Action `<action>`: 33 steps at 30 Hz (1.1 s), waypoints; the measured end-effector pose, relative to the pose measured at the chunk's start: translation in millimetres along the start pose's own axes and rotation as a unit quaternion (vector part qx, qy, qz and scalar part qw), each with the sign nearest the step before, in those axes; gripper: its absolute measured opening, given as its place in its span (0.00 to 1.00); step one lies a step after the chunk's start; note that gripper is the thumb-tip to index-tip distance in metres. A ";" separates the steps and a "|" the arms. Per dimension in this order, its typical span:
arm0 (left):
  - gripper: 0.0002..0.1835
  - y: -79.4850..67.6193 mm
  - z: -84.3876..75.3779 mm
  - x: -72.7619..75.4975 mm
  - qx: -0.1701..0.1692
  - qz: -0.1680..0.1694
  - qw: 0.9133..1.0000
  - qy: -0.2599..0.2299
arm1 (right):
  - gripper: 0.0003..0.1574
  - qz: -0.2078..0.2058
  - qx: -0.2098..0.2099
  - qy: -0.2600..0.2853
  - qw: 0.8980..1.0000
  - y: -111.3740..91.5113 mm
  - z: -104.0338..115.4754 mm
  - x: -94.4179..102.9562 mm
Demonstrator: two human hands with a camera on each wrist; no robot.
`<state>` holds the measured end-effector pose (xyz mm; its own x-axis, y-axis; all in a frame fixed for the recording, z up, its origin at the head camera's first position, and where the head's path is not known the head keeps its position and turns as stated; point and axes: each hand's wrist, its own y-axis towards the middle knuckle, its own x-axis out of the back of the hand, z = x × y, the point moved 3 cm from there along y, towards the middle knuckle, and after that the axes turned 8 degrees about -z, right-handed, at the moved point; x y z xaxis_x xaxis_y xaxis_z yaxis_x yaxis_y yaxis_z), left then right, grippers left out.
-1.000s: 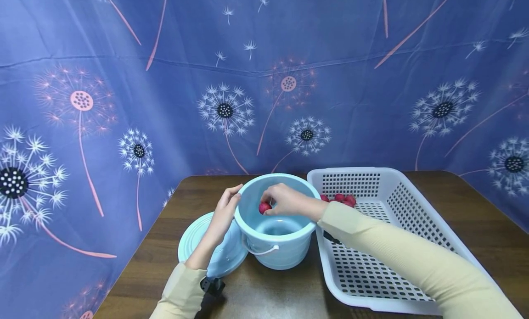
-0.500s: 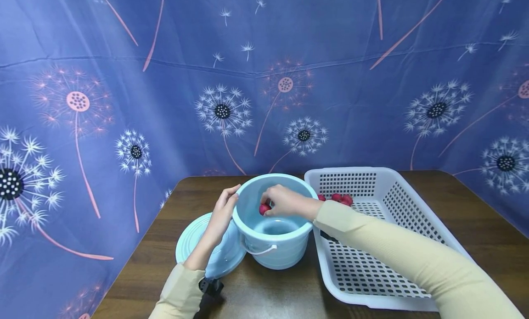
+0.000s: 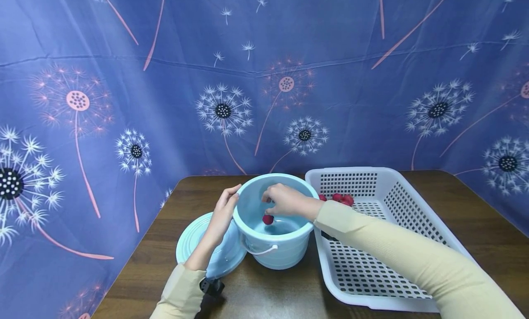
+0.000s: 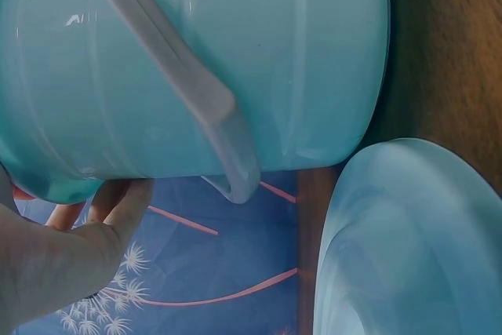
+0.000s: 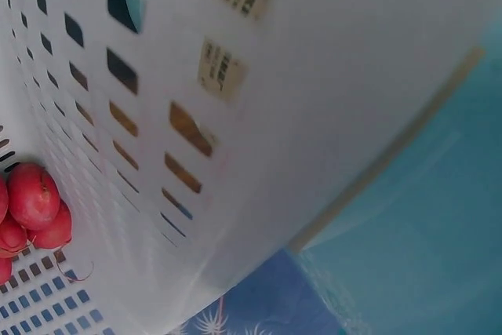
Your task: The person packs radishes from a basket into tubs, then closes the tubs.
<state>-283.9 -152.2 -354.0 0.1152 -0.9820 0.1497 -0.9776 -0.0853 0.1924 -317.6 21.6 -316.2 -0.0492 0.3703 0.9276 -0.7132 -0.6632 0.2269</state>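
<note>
My right hand (image 3: pixel 285 200) is inside the light-blue bucket (image 3: pixel 276 254), its finger and thumb apart. Just under the thumb is a red radish (image 3: pixel 267 219), above the bucket floor and no longer between the fingertips. My left hand (image 3: pixel 223 213) rests its fingers against the bucket's left side near the rim. The left wrist view shows those fingers (image 4: pixel 118 213) lying along the outer wall, beside the white handle (image 4: pixel 196 92). Several more radishes (image 5: pixel 35 202) sit in the white basket (image 3: pixel 413 259), partly hidden by my right sleeve in the head view.
The round light-blue lid (image 3: pixel 231 259) lies on the wooden table (image 3: pixel 264 296) left of the bucket, partly under my left forearm. The basket stands close against the bucket's right side. A blue dandelion-print cloth (image 3: pixel 351 103) hangs behind the table.
The radish was held between my right finger and thumb. Now those have parted and it has dropped lower in the bucket. My left hand keeps its place.
</note>
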 end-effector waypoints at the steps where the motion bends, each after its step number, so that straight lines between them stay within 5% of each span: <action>1: 0.22 -0.2 -0.3 -0.2 -0.001 0.001 1.000 0.000 | 0.17 0.001 -0.001 0.003 1.000 -0.3 0.0 0.0; 15: 0.21 -0.8 -0.9 -1.2 -0.002 0.001 1.000 0.000 | 0.16 0.007 -0.001 0.007 1.000 0.6 -2.3 -1.7; 33: 0.21 -1.5 0.6 0.5 -0.005 0.006 1.000 0.005 | 0.13 -0.041 0.066 0.083 0.994 0.0 1.2 5.3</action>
<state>-282.4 -152.6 -354.8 0.1045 -0.9812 0.1620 -0.9773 -0.0711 0.1997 -317.0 22.8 -311.0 -0.1178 0.5217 0.8449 -0.6229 -0.7015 0.3463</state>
